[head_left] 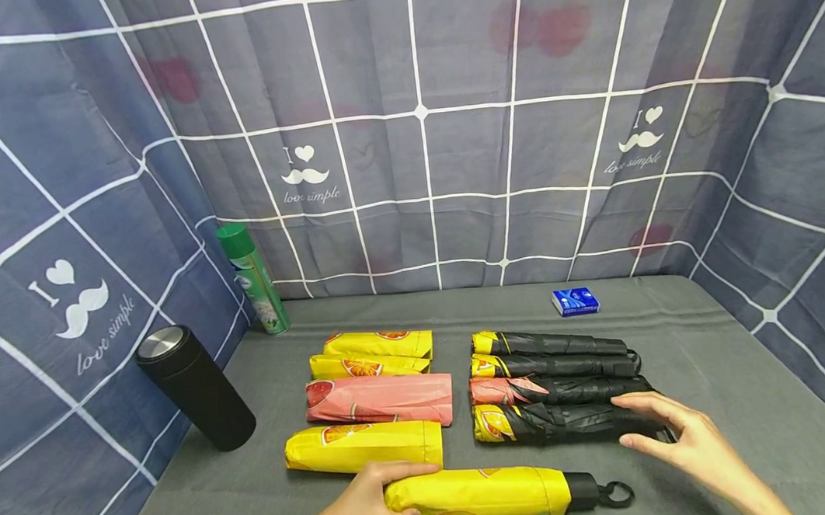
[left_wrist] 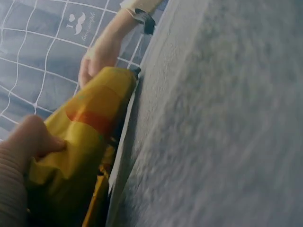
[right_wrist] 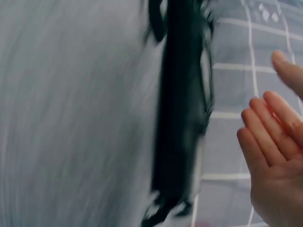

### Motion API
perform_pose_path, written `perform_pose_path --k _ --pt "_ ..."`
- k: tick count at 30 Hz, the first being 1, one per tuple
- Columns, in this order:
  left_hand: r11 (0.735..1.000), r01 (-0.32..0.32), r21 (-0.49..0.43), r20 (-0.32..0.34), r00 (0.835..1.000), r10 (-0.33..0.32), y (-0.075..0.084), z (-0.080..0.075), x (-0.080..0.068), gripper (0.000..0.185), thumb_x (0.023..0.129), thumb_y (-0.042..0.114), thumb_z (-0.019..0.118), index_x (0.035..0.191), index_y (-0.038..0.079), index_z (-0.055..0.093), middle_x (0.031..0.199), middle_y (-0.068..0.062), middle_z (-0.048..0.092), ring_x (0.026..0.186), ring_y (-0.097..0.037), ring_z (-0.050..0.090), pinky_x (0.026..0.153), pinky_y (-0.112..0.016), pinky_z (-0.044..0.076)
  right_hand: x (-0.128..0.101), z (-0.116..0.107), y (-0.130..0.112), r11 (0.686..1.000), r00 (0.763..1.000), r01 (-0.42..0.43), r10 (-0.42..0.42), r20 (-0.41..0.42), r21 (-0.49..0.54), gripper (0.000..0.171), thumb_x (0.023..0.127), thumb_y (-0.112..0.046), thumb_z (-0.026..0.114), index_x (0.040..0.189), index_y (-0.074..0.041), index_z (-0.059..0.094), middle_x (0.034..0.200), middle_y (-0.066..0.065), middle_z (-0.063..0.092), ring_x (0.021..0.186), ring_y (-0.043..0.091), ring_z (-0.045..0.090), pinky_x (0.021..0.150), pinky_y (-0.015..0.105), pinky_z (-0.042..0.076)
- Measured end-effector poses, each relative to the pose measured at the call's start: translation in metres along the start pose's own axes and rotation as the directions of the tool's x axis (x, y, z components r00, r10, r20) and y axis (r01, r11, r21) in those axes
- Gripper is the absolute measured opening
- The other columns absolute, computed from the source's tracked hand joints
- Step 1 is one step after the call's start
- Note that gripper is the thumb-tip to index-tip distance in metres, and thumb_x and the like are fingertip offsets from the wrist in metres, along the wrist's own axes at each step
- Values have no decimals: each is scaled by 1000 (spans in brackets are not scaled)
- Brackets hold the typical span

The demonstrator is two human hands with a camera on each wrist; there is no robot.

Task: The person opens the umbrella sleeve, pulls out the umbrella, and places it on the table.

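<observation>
My left hand point(head_left: 378, 499) grips the near end of a folded yellow umbrella point(head_left: 481, 495) in its sleeve, which lies across the table's front with its black handle and loop pointing right. The left wrist view shows my thumb point(left_wrist: 29, 141) pressed into the yellow fabric point(left_wrist: 90, 127). My right hand point(head_left: 673, 428) is open with its fingers spread, by the right end of the nearest black folded umbrella point(head_left: 568, 423). In the right wrist view my palm point(right_wrist: 274, 161) stands apart from that umbrella point(right_wrist: 182, 104), and nothing is in it.
Several yellow sleeves and a pink one point(head_left: 380, 399) lie in a left column, with more black umbrellas point(head_left: 554, 365) in a right column. A black flask point(head_left: 195, 387) and a green spray can point(head_left: 254, 280) stand at the left. A blue packet point(head_left: 574, 301) lies at the back, and a checked curtain surrounds the grey table point(head_left: 725, 350).
</observation>
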State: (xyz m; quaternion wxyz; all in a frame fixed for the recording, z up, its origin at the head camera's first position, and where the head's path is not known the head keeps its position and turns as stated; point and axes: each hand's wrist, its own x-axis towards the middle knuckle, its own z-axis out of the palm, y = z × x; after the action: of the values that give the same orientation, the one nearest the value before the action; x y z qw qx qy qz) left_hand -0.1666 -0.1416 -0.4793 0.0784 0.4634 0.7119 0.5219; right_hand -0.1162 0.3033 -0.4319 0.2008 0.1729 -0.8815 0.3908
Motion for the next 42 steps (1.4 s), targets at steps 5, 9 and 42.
perform_pose_path --k 5,9,42 --pt "996 47 -82 -29 998 -49 14 -7 2 56 73 -4 70 127 2 59 119 -7 62 92 -9 56 72 -29 53 4 11 -20 955 976 203 -215 33 215 56 64 15 77 116 3 62 111 12 62 107 11 55 88 14 41" --pt "991 88 -99 -51 994 -93 31 -16 5 56 75 -3 70 129 6 59 122 -7 61 91 -13 57 74 -29 52 5 19 -31 887 940 309 -341 35 344 60 60 21 76 116 10 58 113 18 60 109 16 54 91 17 41" --pt "999 -32 -3 -13 999 32 53 -35 11 54 80 8 71 132 7 56 126 -10 59 111 -20 56 91 -31 46 6 46 -54 827 938 175 -305 164 535 51 71 18 71 118 0 58 110 11 61 93 17 60 78 24 50"
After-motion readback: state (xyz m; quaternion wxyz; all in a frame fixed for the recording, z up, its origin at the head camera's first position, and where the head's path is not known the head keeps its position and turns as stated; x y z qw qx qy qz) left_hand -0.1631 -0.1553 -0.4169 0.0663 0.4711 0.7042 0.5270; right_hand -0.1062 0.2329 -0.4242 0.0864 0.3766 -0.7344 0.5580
